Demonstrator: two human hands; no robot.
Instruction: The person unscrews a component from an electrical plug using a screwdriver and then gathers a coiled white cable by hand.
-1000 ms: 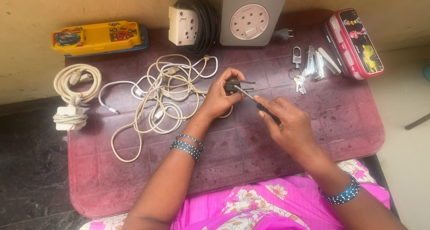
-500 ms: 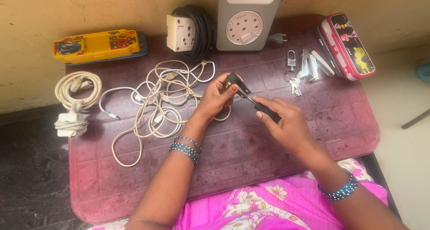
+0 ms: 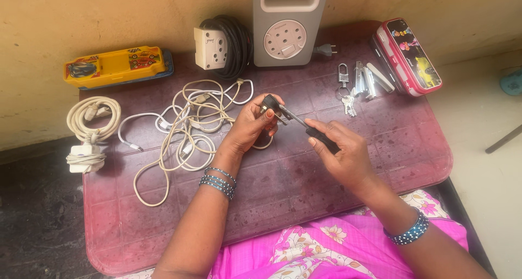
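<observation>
Left hand (image 3: 251,128) clamped a black plug (image 3: 270,104) mid-table; right hand (image 3: 342,154) gripped a screwdriver (image 3: 310,128), tip at the plug. Tangled white cables (image 3: 185,132) lay just left. Bare maroon table (image 3: 304,192) ran toward the near edge.

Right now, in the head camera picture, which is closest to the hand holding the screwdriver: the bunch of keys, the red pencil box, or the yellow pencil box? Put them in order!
From the right hand:
1. Bunch of keys, just beyond it on the table.
2. Red pencil box, at the far right corner.
3. Yellow pencil box, across the table at the far left.
</observation>
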